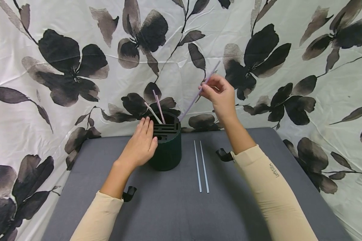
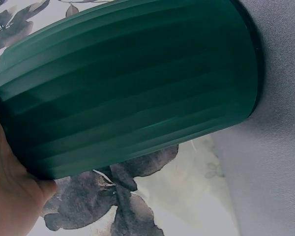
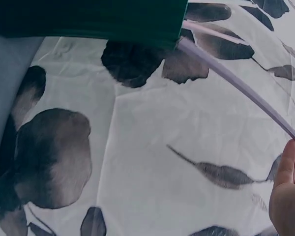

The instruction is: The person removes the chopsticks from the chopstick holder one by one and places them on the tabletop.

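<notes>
A dark green, ribbed round knife block [image 1: 166, 155] with a slotted top stands near the table's back edge. My left hand [image 1: 140, 144] rests on the left of its top, fingers straight. My right hand [image 1: 218, 95], raised to the right, pinches a thin lavender straw-like stick [image 1: 190, 108] between thumb and fingers. That stick slants down to the left, its lower end by the block's right rim, as the right wrist view shows too. A pink stick [image 1: 159, 107] and a whitish stick [image 1: 152, 112] poke up from the block's open rear section.
Two pale blue sticks [image 1: 197, 167] lie side by side on the grey table [image 1: 169, 207], right of the block. Behind hangs a white floral cloth [image 1: 181, 70]. Each wrist wears a black strap [image 1: 224, 155].
</notes>
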Motion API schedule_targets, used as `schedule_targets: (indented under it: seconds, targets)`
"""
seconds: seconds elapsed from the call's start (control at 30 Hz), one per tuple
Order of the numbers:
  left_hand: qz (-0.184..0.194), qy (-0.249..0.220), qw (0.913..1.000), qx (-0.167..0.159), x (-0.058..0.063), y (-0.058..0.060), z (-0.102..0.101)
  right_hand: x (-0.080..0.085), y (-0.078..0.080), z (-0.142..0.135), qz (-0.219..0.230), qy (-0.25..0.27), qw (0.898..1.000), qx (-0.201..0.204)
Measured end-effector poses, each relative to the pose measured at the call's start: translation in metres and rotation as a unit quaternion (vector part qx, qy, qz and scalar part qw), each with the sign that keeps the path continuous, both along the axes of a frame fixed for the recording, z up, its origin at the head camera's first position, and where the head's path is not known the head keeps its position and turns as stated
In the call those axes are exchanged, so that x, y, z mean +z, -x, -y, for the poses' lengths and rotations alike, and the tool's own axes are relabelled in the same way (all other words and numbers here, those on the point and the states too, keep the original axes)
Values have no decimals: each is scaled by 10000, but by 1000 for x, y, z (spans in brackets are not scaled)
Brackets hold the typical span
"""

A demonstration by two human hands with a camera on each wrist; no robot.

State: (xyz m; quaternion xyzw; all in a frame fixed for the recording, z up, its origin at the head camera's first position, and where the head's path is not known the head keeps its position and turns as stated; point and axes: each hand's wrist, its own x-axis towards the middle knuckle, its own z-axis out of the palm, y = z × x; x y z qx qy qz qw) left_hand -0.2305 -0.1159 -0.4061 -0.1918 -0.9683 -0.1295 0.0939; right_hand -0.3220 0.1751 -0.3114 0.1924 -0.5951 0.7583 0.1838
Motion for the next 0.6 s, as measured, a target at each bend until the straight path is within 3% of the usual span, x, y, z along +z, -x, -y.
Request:
schedule_targets:
  seconds: [0.23, 0.43, 0.6]
  targets:
    - [-54, 0, 10000, -38, -1, 0, 0, -16, 0, -25, 3, -89, 9999, -65]
    - [-110, 0, 9999, -95, 0, 0, 1, -40, -1, -47, 237, -680, 9970, -267]
    - [-67, 5, 9999, -105, 0, -2, 2, -67, -4, -62, 646, -1295, 9887, -400]
